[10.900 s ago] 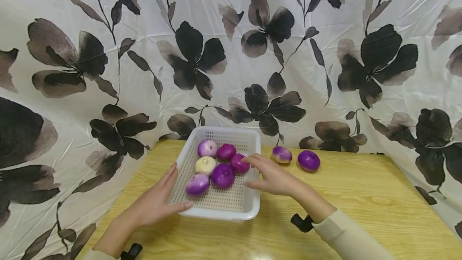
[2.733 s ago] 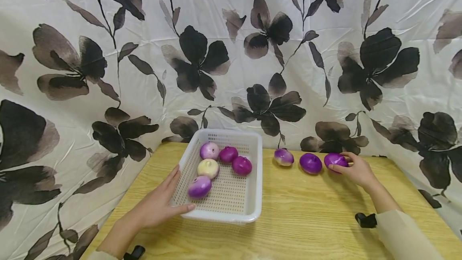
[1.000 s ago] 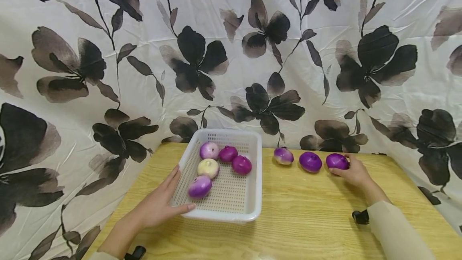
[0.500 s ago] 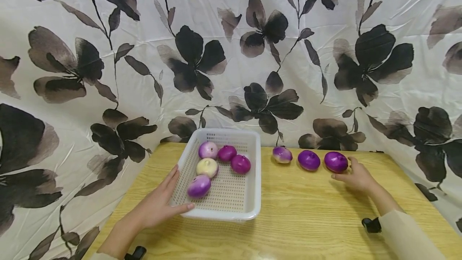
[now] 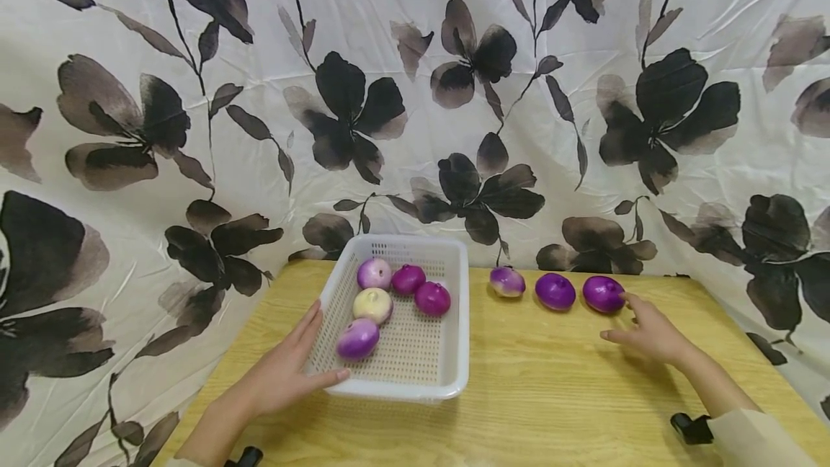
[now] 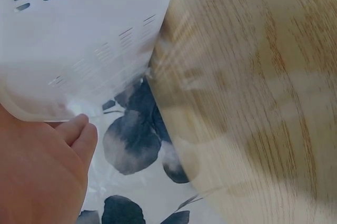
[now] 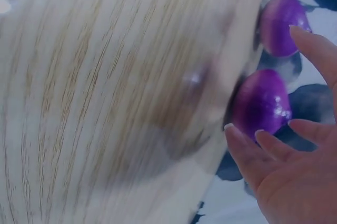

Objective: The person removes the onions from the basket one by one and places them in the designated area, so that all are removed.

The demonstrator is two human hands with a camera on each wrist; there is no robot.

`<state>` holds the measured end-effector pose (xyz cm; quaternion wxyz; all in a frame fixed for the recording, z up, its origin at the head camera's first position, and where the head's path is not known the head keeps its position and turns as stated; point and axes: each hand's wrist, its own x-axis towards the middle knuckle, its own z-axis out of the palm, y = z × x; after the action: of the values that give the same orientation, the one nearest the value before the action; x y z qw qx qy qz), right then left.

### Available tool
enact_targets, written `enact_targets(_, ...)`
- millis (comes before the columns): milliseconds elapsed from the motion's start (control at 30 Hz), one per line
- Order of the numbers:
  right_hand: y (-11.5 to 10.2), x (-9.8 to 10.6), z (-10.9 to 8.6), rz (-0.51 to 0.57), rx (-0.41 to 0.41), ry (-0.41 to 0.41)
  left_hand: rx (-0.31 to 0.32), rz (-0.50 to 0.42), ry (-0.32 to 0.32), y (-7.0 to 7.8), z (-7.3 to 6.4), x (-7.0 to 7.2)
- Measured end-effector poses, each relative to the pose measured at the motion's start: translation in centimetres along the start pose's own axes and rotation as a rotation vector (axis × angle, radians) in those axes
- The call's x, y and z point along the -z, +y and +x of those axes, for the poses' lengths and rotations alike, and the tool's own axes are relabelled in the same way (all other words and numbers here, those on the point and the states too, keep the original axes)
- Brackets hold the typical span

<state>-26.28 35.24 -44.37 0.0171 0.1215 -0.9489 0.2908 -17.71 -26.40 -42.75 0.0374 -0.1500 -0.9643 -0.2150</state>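
My left hand (image 5: 282,373) grips the near left corner of a white plastic basket (image 5: 459,352), thumb at the front rim and fingers along the left side. Inside lie two magenta onions (image 5: 432,299), a cream onion (image 5: 371,305), a pale purple onion (image 5: 374,274) and a purple-and-white onion (image 5: 358,339). On the right, my right hand (image 5: 655,330) is spread with nothing in it, fingertips right by a dark purple onion (image 5: 603,294). In the right wrist view, thumb and fingers stand apart around that onion (image 7: 261,101).
Left of that onion, another dark purple onion (image 5: 555,292) and a purple-and-white onion (image 5: 507,282) complete a row along the back edge of the wooden table (image 5: 538,395). A white cloth with dark flowers (image 5: 402,121) hangs close behind.
A dark purple onion, earlier in the basket, now sits at the right end of the row. My right hand has let go of it and drawn back rightward. The left hand stays on the basket.
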Motion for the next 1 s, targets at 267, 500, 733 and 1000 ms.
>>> enact_targets(267, -2.5, -0.6, -0.2, 0.043, 0.128, -0.022, -0.007, -0.009, 0.003, 0.0, -0.1, 0.3)
enact_targets(500, -5.8, -1.2, 0.3, 0.084, 0.247, -0.046, 0.000, -0.003, -0.004, 0.1, 0.2, 0.2)
enact_targets(733, -9.5, -2.1, 0.6, 0.101, 0.332, -0.062, -0.009, 0.005, -0.007, 0.3, 0.3, 0.5)
enact_targets(1000, -13.2, -3.4, 0.7, 0.133, 0.374, -0.127, 0.008, -0.009, -0.008, 0.3, 0.1, 0.4)
